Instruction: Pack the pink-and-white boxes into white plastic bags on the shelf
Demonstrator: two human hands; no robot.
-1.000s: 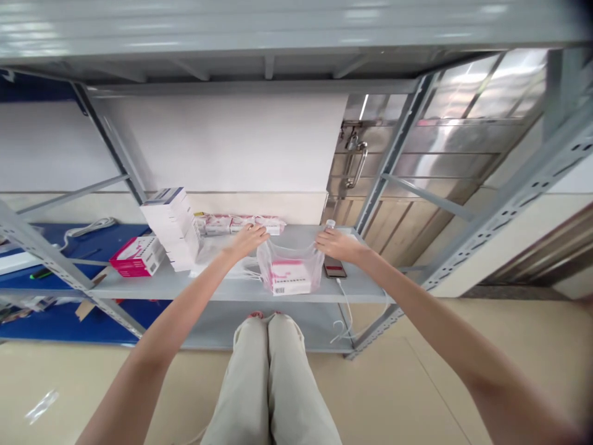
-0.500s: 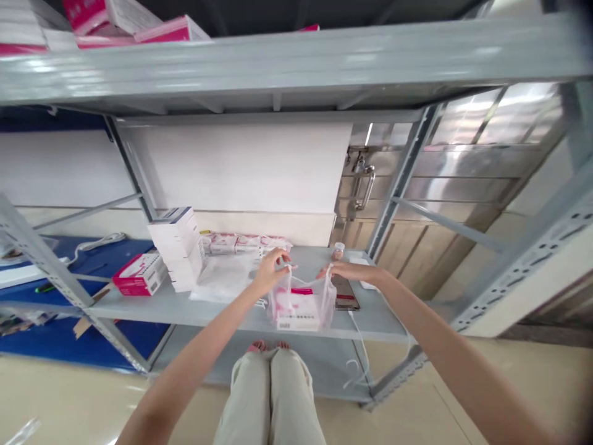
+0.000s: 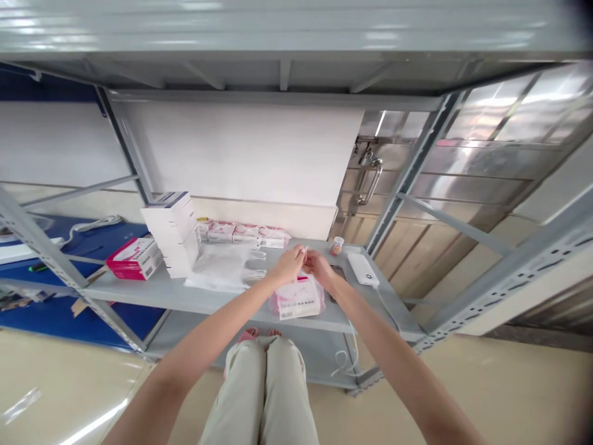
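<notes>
A thin clear plastic bag stands on the grey shelf with a pink-and-white box inside it. My left hand is closed on the bag's gathered handles just above the box. Pressed up against it, my right hand is also closed on the handles, its fingers meeting the left ones. A bit of white plastic pokes out between the fingertips. Most of the handles are hidden by my hands. Left of the bag lies a flat stack of white plastic bags with loop handles.
White boxes stand stacked at the left, beside a red-and-white box. Several bagged boxes line the back edge. To the right are a small jar, a white power bank with a cable, and a partly hidden dark phone-like slab.
My hands have come together from either side, drawing the two bag handles to one point above the box. The bag has closed in round it. The view has shifted slightly.
</notes>
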